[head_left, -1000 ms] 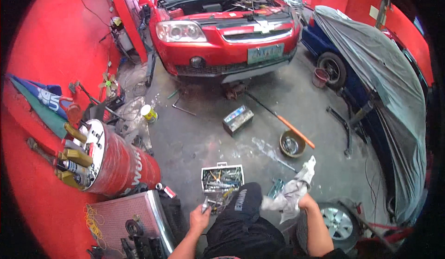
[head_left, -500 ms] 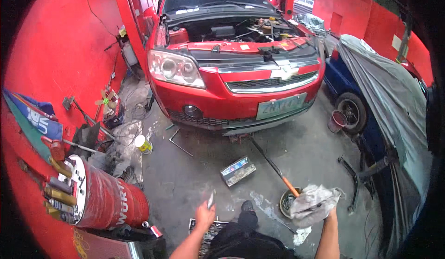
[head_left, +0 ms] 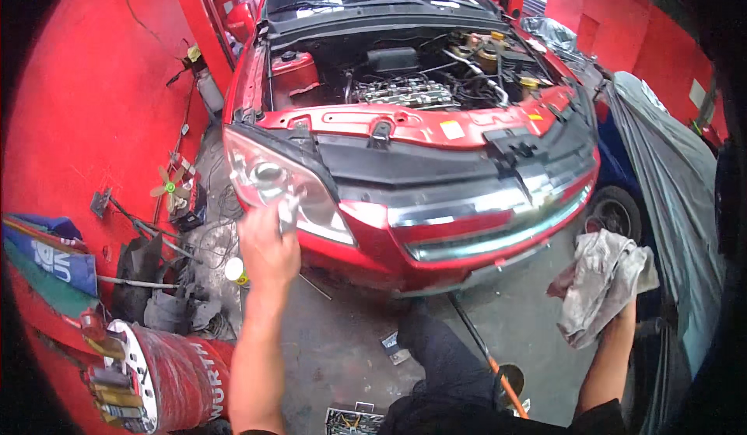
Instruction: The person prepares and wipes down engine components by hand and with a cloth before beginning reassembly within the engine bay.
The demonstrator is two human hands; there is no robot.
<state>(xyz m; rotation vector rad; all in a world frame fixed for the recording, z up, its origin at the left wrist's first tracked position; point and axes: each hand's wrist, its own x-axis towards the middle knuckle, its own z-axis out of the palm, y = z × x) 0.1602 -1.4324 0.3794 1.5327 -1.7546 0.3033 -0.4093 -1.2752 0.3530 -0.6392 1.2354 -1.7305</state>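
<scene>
My left hand (head_left: 268,244) is raised in front of the car's headlight (head_left: 272,178), its fingers closed around a small silvery object (head_left: 288,214). That object is blurred, and its kind is unclear. Whether it touches the headlight I cannot tell. Out to the right, my right hand (head_left: 625,314) grips a crumpled, stained grey-white rag (head_left: 603,279), which hides most of the fingers. Between the hands stands the front of a red car (head_left: 381,260) with its engine bay uncovered; a silvery engine top (head_left: 408,92) shows inside.
A long bar with an orange end (head_left: 498,373) slants out from under the bumper beside my leg. At lower left is a red drum (head_left: 187,373) with tubes on top. A tray of small metal parts (head_left: 354,419) lies below; a covered blue car (head_left: 661,147) stands right.
I have come closer to the car. My left hand has risen with the silvery object to headlight height. The rag in my right hand has moved up and right.
</scene>
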